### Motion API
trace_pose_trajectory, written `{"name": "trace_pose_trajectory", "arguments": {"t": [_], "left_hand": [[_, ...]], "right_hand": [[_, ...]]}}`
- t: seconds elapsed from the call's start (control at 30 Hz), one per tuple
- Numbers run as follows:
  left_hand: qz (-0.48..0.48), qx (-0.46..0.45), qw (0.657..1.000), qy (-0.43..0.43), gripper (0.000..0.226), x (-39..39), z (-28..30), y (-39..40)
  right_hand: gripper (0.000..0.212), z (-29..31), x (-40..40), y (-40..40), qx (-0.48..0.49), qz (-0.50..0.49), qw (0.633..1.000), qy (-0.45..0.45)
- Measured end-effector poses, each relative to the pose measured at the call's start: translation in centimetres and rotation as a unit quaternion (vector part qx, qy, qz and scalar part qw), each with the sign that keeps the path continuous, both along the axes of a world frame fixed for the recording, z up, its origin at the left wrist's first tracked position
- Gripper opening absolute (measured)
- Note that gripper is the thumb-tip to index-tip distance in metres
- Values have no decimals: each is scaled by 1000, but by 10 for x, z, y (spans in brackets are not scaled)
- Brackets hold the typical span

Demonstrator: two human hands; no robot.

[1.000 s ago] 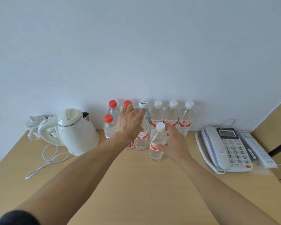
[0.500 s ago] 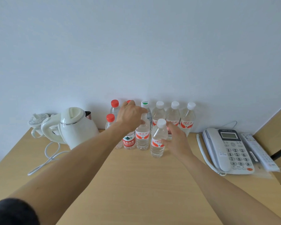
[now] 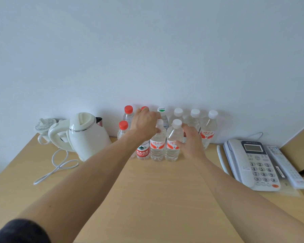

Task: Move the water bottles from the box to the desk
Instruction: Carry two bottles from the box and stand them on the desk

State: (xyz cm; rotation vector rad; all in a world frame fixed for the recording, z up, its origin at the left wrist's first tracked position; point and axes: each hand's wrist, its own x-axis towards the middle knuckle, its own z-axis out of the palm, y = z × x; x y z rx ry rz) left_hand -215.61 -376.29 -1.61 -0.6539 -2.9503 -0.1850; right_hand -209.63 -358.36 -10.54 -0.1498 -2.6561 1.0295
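The left hand lies over the top of a red-labelled, red-capped bottle in the front row, fingers curled down round its neck and thumb-side knuckles brushing the neighbouring white-capped bottle; it looks like a hold on the neck, though the cap itself is hidden beneath the palm. The right hand stands beside the next white-capped bottle, fingers spread and only lightly bent, touching its flank or just off it (which of the two I cannot tell), so it reads as open, not gripping. These bottles are full and sealed, so each should feel fairly heavy for its size, with thin clear walls that give under a squeeze and a smooth wrapper that may slip; the firmest places to take hold are the stiff neck under the cap or the labelled waist. They stand upright, packed closely on the worktop, with a back row against the wall, so a nudge could topple a neighbour. The box is not in view. A white kettle sits left, a telephone right.
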Motion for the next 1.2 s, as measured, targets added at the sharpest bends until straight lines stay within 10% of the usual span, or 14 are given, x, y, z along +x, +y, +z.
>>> {"name": "trace_pose_trajectory", "arguments": {"t": [1.2], "left_hand": [[-53, 3, 997, 54, 43, -10, 36, 10]], "right_hand": [[41, 72, 40, 10, 131, -163, 974, -87]]}}
